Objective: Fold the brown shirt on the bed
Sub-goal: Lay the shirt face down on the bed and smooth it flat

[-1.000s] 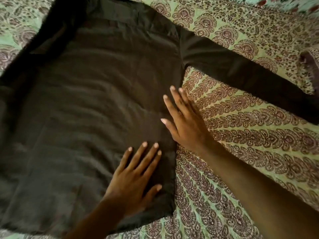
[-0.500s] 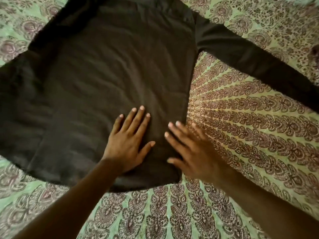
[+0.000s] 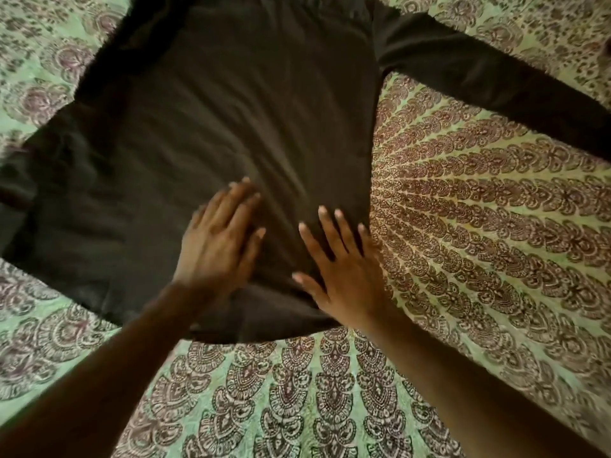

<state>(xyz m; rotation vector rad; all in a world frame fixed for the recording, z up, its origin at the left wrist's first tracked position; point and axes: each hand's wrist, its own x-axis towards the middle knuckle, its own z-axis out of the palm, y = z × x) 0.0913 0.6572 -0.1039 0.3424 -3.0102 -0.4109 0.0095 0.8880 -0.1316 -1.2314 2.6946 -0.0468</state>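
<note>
The brown shirt [image 3: 231, 104] lies spread flat on the bed, its hem toward me. One long sleeve [image 3: 489, 74] stretches out to the upper right. The left side of the shirt reaches the frame's left edge. My left hand [image 3: 221, 242] lies flat on the lower body of the shirt, fingers straight and slightly blurred. My right hand [image 3: 340, 269] presses flat beside it near the shirt's lower right corner, fingers spread, close to the side seam.
A green bedsheet [image 3: 479, 226] with a dark red paisley print covers the bed all around the shirt. Bare sheet lies to the right of the shirt body and in front of the hem.
Both hands have slid over the shirt: the left moved up and right onto the lower middle, the right came down from the side seam to sit next to it.
</note>
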